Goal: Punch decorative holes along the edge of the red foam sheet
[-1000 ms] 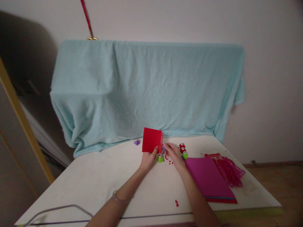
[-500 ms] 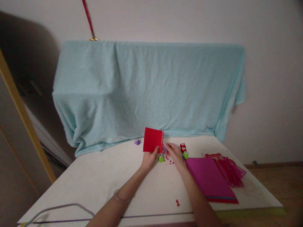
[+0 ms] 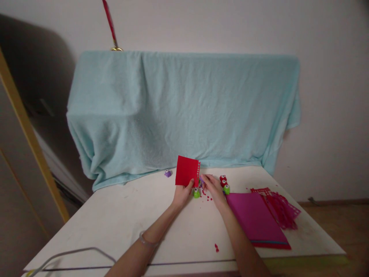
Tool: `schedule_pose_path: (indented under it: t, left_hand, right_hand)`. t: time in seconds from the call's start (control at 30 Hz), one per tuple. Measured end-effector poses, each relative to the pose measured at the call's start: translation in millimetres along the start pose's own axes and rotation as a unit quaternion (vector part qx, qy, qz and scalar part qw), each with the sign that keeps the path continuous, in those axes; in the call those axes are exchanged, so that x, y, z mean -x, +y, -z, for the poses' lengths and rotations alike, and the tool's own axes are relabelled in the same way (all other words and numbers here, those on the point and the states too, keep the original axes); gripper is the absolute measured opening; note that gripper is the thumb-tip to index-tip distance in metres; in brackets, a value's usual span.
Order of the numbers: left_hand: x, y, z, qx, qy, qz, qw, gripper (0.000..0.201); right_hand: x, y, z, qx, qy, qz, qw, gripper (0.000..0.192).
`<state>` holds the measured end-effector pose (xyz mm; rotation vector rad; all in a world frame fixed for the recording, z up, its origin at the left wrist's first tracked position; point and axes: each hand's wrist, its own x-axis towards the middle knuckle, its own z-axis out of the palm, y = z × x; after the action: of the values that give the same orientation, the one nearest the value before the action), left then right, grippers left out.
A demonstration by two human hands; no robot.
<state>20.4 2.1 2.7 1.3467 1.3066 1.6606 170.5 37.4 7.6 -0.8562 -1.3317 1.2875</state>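
Left hand (image 3: 181, 194) pinches the small red square paper sheet (image 3: 186, 176) by its near edge, upright above the white worktop (image 3: 115, 223), w/ right hand (image 3: 212, 188) gripping a small purple punch (image 3: 201, 179) at its perforated right edge; sheet looks light, thin & floppy, best held near the edge.

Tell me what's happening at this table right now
A person is working on paper craft at a white table. The left hand holds a red paper square upright, while the right hand presses a small purple punch against its right edge, where a row of holes shows. A green punch sits below, more punches to the right, then a magenta paper stack and punched red strips.
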Motion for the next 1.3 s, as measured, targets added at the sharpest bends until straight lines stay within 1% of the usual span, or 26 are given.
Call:
schedule_pose_path:
  t: [0.2,0.4,0.57,0.67,0.77,0.83,0.93,1.03,1.17,1.3]
  left_hand:
    - [-2,-6,-0.4,0.008,0.002,-0.005,1.0,0.048]
    - [-2,-9,0.5,0.009,-0.009,-0.004,1.0,0.044]
    - [-2,-5,1.9,-0.013,-0.011,-0.008,1.0,0.037]
    - [0,-3,1.8,-0.038,-0.007,0.011,0.999,0.035]
    - [2,-2,2.0,-0.063,-0.003,0.033,0.997,0.037]
    - [2,-1,2.6,-0.068,-0.007,0.035,0.997,0.038]
    - [3,5,4.0,-0.071,-0.011,0.034,0.997,0.037]
    - [4,12,4.9,-0.078,-0.011,0.052,0.995,0.037]
    - [4,18,4.3,-0.063,-0.004,0.052,0.997,0.035]
    - [4,17,3.6,-0.061,-0.005,0.064,0.996,0.038]
  right_hand:
    - [-1,0,0,0.002,-0.004,-0.004,1.0,0.039]
    - [0,-1,-2,0.031,-0.006,-0.022,0.999,0.041]
    - [1,4,-4,0.029,-0.04,-0.018,0.999,0.042]
    - [1,7,-5,0.025,-0.052,-0.017,0.998,0.042]
    - [1,7,-5,0.024,-0.051,-0.023,0.998,0.043]
    - [1,7,-6,0.02,-0.05,-0.028,0.998,0.044]
    - [1,7,-7,0.014,-0.053,-0.03,0.998,0.045]
    - [0,8,-7,0.011,-0.055,-0.032,0.998,0.045]
    - [-1,10,-6,0.013,-0.057,-0.026,0.998,0.044]
    - [-1,11,-6,0.005,-0.058,-0.028,0.998,0.043]
